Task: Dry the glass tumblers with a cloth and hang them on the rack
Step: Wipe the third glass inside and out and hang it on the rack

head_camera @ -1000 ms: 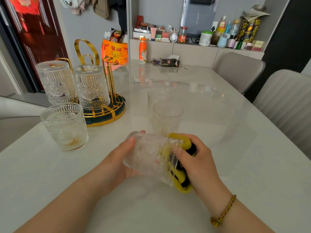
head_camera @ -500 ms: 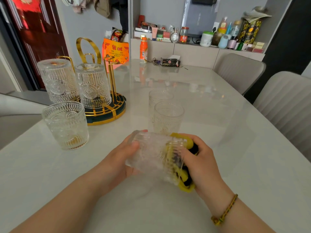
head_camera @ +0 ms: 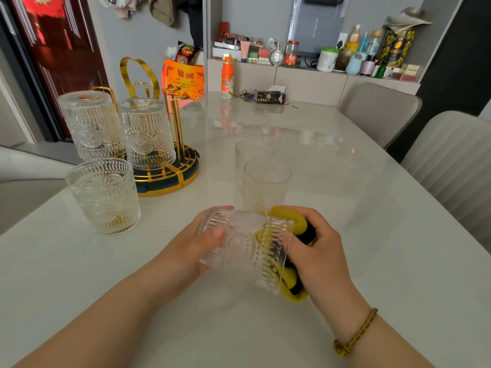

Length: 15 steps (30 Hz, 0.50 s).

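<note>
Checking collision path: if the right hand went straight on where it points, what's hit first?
The right hand points left into the mouth of the tumbler. With the cloth it grips, it would probably meet the tumbler's inner base first; the left hand cups that end from outside. Depth inside is unclear.

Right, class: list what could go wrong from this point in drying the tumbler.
The held tumbler is tipped sideways, gripped by the left hand alone while the right hand presses the cloth into its mouth; it might slip. Carrying it to the rack could knock the two upright tumblers just beyond the hands.
</note>
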Available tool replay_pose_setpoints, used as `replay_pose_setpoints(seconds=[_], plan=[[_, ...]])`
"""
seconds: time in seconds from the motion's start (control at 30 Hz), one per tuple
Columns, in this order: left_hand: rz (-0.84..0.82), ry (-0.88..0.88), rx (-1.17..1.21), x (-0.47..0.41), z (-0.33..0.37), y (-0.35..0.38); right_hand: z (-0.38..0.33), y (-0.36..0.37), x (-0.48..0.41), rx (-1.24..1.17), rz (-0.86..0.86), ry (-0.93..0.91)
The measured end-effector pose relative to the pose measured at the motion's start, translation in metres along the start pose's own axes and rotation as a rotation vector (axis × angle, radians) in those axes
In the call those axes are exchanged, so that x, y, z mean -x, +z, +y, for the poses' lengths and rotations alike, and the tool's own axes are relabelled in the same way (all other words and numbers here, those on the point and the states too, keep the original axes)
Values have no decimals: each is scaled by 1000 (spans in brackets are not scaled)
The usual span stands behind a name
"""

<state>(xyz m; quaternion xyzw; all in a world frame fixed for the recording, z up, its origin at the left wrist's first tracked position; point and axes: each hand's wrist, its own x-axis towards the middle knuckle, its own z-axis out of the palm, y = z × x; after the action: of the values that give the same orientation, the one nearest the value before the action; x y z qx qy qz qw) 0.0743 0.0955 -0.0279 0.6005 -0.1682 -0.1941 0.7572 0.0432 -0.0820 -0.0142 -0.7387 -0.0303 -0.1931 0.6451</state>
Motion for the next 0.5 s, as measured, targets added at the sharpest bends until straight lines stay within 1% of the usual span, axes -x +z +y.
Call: replay_pose_setpoints(seconds=[0.07,0.13,0.2,0.27,0.4,0.5], plan=[[-55,-57,-63,2,-1,0,-4,-1,2,58,-7,-94],[-76,-80,-89,3,0,1,-7,-2,3,115,-17,-160],[-79,-58,-66,3,2,0,-7,-1,4,133,-22,-160],[-79,-5,-43,3,3,-1,-6,-1,2,83,-27,-82],[-48,54,-16,2,4,-5,-1,1,-3,-113,-50,187],[-30,55,64,1,3,-6,0,1,-4,-246,-47,277]])
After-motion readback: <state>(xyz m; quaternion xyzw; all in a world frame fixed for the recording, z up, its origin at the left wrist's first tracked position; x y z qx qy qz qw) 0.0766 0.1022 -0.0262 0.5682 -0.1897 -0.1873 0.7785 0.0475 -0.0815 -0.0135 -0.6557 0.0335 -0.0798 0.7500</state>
